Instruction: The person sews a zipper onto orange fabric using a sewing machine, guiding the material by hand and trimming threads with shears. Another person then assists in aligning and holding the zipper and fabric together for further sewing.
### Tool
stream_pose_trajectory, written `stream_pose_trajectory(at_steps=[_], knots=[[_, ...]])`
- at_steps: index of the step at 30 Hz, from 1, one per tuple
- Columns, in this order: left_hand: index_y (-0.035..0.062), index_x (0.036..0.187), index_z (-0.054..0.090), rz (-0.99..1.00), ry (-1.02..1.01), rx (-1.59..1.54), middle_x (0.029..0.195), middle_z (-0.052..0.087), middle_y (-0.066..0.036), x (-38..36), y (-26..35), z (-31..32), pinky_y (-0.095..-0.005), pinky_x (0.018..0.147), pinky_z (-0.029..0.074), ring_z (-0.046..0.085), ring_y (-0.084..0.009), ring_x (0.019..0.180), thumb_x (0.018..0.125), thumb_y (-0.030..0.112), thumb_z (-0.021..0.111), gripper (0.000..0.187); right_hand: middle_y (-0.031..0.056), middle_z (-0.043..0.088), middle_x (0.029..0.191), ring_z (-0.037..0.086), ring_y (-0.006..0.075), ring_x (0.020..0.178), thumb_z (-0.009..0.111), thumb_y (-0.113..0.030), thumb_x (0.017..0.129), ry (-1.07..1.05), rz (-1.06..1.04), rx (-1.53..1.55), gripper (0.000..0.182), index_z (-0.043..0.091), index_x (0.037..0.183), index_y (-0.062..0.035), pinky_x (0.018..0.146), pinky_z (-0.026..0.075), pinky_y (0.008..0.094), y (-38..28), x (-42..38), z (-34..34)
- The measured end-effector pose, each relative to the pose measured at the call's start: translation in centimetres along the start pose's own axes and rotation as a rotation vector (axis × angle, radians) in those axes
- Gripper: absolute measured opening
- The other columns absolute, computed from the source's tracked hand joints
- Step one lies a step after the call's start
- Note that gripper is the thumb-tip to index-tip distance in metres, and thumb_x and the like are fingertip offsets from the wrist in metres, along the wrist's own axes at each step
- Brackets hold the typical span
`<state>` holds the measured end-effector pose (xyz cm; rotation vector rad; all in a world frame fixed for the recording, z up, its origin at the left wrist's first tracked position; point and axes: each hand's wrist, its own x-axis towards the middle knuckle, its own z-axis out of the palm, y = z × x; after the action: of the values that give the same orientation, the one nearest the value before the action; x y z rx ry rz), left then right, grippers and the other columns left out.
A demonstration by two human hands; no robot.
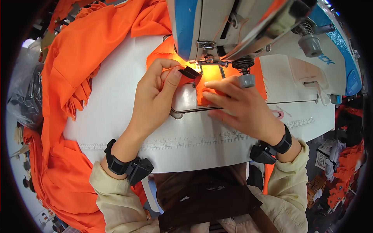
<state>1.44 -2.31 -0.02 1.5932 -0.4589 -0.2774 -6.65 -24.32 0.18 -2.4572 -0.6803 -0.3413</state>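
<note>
Under the lit presser foot (208,63) of the sewing machine (186,23) lies a piece of orange fabric (205,99), with a dark line of stitching or zip near its right part. My left hand (157,87) is left of the needle area, thumb and forefinger pinched on a small black strip (189,73) whose end reaches the fabric edge. What kind of strip it is I cannot tell. My right hand (243,106) rests with fingers spread over the front of the fabric, fingertips close to the foot.
A large heap of orange cloth (81,42) runs down the left side of the white table (120,97). A printed ruler scale (182,143) crosses the table front. Beside my right hand shows a pink handle loop (278,113). A plastic-wrapped bundle (27,89) stands far left.
</note>
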Motion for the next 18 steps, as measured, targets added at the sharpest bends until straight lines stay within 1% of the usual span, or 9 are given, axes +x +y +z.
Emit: stream_pose_trajectory(at_steps=[4, 6, 7, 9, 10, 11, 13, 17, 18], knots=[[0.0, 0.108, 0.058, 0.033, -0.003, 0.016, 0.073, 0.06, 0.001, -0.4, 0.8, 0.2, -0.0229, 0.057, 0.038, 0.046, -0.0033, 0.064, 0.108, 0.017, 0.054, 0.017, 0.0, 0.06, 0.122, 0.056, 0.0225, 0.105, 0.079, -0.022, 0.08, -0.072, -0.052, -0.157, 0.041, 0.068, 0.117, -0.0087, 0.098, 0.046, 0.0403, -0.7, -0.7, 0.4], [0.0026, 0.106, 0.061, 0.067, -0.107, 0.32, 0.078, 0.065, -0.005, -0.9, 1.8, 0.4, -0.0291, 0.06, 0.045, 0.057, -0.012, 0.065, 0.103, 0.012, 0.06, 0.009, -0.0004, 0.06, 0.12, 0.055, 0.022, 0.104, 0.08, -0.023, 0.079, -0.079, -0.052, -0.163, 0.042, 0.067, 0.116, -0.0068, 0.098, 0.046, 0.0397, -1.2, -0.8, 0.5], [0.0026, 0.106, 0.061, 0.071, -0.107, 0.32, 0.078, 0.065, -0.005, -0.9, 1.2, 0.4, -0.0291, 0.06, 0.045, 0.057, -0.012, 0.065, 0.103, 0.012, 0.06, 0.009, -0.0007, 0.061, 0.119, 0.055, 0.0215, 0.103, 0.08, -0.024, 0.078, -0.084, -0.051, -0.168, 0.044, 0.067, 0.116, -0.0048, 0.098, 0.046, 0.039, -1.3, -0.9, 0.6], [0.0055, 0.104, 0.064, 0.412, -0.193, 0.564, 0.086, 0.068, -0.009, -0.9, -0.2, 0.4, -0.0351, 0.066, 0.051, 0.066, -0.0253, 0.074, 0.093, 0.006, 0.067, 0.012, -0.0005, 0.061, 0.118, 0.055, 0.0213, 0.102, 0.079, -0.023, 0.078, -0.079, -0.058, -0.183, 0.044, 0.067, 0.116, -0.0043, 0.097, 0.046, 0.0385, -1.3, -1.0, 0.6], [0.0064, 0.106, 0.064, 0.43, -0.25, 0.651, 0.095, 0.07, -0.009, -1.0, 0.2, 0.2, -0.038, 0.073, 0.055, 0.068, -0.0312, 0.085, 0.084, 0.002, 0.071, 0.023, -0.0004, 0.061, 0.116, 0.055, 0.0211, 0.101, 0.079, -0.022, 0.078, -0.077, -0.064, -0.192, 0.044, 0.067, 0.116, -0.0037, 0.097, 0.046, 0.0379, -1.3, -1.0, 0.6], [0.0064, 0.106, 0.064, 0.433, -0.248, 0.652, 0.095, 0.07, -0.009, -1.0, 0.0, 0.2, -0.038, 0.073, 0.055, 0.068, -0.0312, 0.085, 0.084, 0.002, 0.071, 0.023, -0.0004, 0.061, 0.116, 0.055, 0.0211, 0.101, 0.079, -0.022, 0.078, -0.076, -0.067, -0.194, 0.044, 0.067, 0.116, -0.0037, 0.097, 0.046, 0.0379, -1.4, -1.1, 0.5], [0.0022, 0.115, 0.066, 0.518, -0.258, 0.681, 0.108, 0.073, -0.01, -1.1, -0.5, 0.3, -0.0367, 0.078, 0.059, 0.071, -0.0318, 0.093, 0.082, -0.008, 0.068, 0.034, -0.0005, 0.061, 0.114, 0.055, 0.0215, 0.101, 0.079, -0.022, 0.078, -0.083, -0.062, -0.175, 0.042, 0.068, 0.115, -0.0043, 0.096, 0.046, 0.038, -1.6, -1.2, 0.4], [0.0027, 0.114, 0.068, 0.533, -0.283, 0.745, 0.109, 0.072, -0.009, -0.9, 0.2, 0.4, -0.0372, 0.08, 0.059, 0.069, -0.0302, 0.099, 0.077, -0.007, 0.071, 0.038, -0.0008, 0.061, 0.113, 0.054, 0.0219, 0.1, 0.079, -0.021, 0.077, -0.069, -0.054, -0.157, 0.041, 0.068, 0.113, -0.0045, 0.096, 0.046, 0.038, -1.3, -1.2, 0.6], [0.0026, 0.113, 0.069, 0.581, -0.299, 0.776, 0.109, 0.072, -0.009, -0.6, 0.1, 0.3, -0.0366, 0.08, 0.058, 0.068, -0.0301, 0.099, 0.075, -0.007, 0.071, 0.039, -0.0008, 0.061, 0.112, 0.054, 0.0221, 0.1, 0.079, -0.021, 0.077, -0.062, -0.047, -0.145, 0.04, 0.068, 0.112, -0.0048, 0.096, 0.046, 0.0382, -1.3, -1.2, 0.5]])
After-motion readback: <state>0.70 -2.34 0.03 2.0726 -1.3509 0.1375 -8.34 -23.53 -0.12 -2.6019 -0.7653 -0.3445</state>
